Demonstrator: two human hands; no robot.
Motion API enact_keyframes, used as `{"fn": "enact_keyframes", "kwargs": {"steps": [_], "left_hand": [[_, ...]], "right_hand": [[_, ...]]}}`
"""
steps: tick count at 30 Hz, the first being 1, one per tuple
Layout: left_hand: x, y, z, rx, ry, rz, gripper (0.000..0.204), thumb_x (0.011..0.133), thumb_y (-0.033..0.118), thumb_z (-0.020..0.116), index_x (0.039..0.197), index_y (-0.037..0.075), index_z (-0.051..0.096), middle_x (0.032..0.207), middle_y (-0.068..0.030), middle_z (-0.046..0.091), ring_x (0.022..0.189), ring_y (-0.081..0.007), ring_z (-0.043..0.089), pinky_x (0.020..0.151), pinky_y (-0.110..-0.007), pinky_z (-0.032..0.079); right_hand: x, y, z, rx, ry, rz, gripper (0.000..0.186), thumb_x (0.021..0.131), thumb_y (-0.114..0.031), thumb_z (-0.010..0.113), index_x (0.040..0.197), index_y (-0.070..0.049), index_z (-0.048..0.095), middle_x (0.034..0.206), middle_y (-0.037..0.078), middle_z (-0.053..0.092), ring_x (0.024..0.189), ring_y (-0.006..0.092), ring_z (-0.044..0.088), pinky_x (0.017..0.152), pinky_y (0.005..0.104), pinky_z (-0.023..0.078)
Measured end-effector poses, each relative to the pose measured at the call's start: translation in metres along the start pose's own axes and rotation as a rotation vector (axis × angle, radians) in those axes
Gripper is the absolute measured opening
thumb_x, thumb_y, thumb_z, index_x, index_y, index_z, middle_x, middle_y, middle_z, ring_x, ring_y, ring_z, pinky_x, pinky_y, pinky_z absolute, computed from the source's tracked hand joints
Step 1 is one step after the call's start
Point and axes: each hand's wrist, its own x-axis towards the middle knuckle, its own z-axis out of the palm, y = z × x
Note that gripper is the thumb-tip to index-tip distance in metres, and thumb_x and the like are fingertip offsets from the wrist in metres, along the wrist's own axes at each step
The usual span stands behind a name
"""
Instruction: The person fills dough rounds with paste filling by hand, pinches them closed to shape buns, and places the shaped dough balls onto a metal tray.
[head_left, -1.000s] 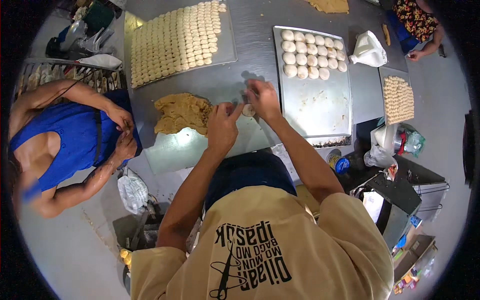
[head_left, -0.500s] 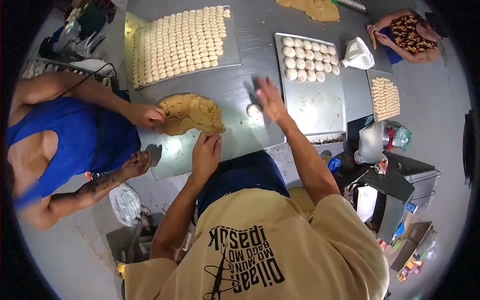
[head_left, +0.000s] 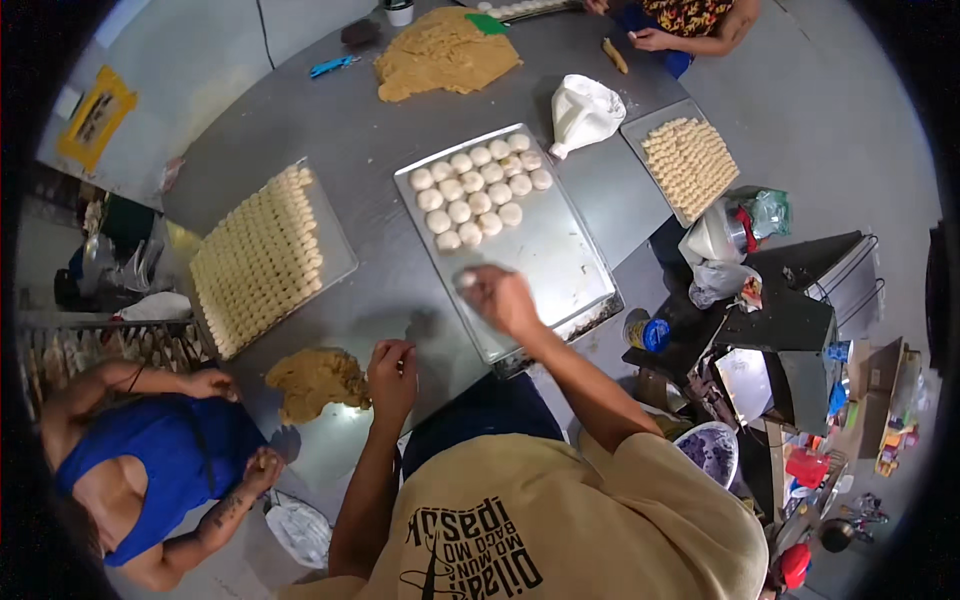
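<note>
My right hand [head_left: 500, 300] is closed on a white dough ball [head_left: 467, 281], somewhat blurred, above the left edge of a metal tray [head_left: 555, 275]. Rows of round white dough balls [head_left: 471, 182] fill the far part of that tray. My left hand [head_left: 392, 372] is raised with its fingers curled; whatever they may hold is hidden. Just left of it, a lump of brown paste [head_left: 318, 383] lies on the metal table [head_left: 370, 160].
A co-worker in blue [head_left: 165, 450] stands at the left, another person [head_left: 700, 25] at the far right. Small pale pieces cover a left tray [head_left: 340, 262] and a right tray [head_left: 680, 210]. A white piping bag [head_left: 585, 112] and a larger brown mass [head_left: 445, 55] lie beyond.
My view has swung to the right. My right hand, earlier open over the table by a single dough ball, now holds one at the tray. My left hand has come away from the brown paste.
</note>
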Motion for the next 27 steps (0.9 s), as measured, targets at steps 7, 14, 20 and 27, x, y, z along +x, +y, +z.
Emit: {"fn": "enact_keyframes", "kwargs": {"steps": [7,14,20,27], "left_hand": [[0.056,0.067,0.075,0.071,-0.150,0.032,0.011,0.101,0.006,0.072,0.108,0.000,0.077,0.107,-0.0138,0.071,0.087,-0.0276,0.073,0.072,-0.035,0.062],[0.050,0.077,0.101,0.101,-0.143,-0.055,0.010,0.102,0.006,0.073,0.108,0.001,0.079,0.105,-0.0130,0.074,0.082,-0.0244,0.073,0.069,-0.034,0.060],[0.041,0.068,0.093,0.128,-0.229,-0.085,0.013,0.102,0.009,0.073,0.109,0.000,0.078,0.107,-0.0151,0.072,0.086,-0.0288,0.075,0.073,-0.036,0.064],[0.016,0.039,0.059,0.092,-0.179,-0.152,0.013,0.101,0.010,0.073,0.106,0.000,0.078,0.108,-0.0166,0.075,0.088,-0.0307,0.077,0.075,-0.038,0.064]], "right_hand": [[0.106,0.101,-0.094,-0.278,0.561,-0.284,0.028,0.092,-0.004,0.078,0.119,-0.001,0.078,0.126,0.023,0.076,0.116,0.0415,0.073,0.099,0.0469,0.059],[0.104,0.154,-0.113,0.018,0.420,0.167,0.033,0.094,-0.012,0.077,0.125,0.001,0.078,0.123,0.025,0.077,0.104,0.0379,0.078,0.094,0.0449,0.061],[0.136,0.167,-0.110,-0.023,0.341,0.106,0.033,0.094,-0.015,0.077,0.122,0.004,0.079,0.105,0.024,0.078,0.091,0.0343,0.079,0.086,0.0416,0.061],[0.142,0.188,-0.087,0.173,0.344,0.204,0.033,0.091,-0.015,0.083,0.117,0.005,0.080,0.101,0.022,0.081,0.092,0.0301,0.079,0.086,0.0398,0.061]]}}
